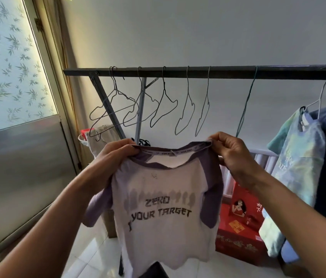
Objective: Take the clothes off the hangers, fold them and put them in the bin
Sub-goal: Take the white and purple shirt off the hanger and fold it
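Step in hand, as judged: T-shirt (164, 207) off its hanger, folding not yet begun. Left hand (116, 155) and right hand (232, 155) are each pinching the collar edge. The shirt is hanging limp, near and centre, below the rail (198, 72). Thin soft knit, purple sleeves; bare wire hangers (164, 103) behind. Next: folding calls for bringing the sleeves in; no bin showing.

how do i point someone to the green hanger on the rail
Find the dark rail across the white wall. Right of the bare silvery hangers, above the right hand gripping the lilac shirt, one thin hanger hangs alone. It is the only green one.
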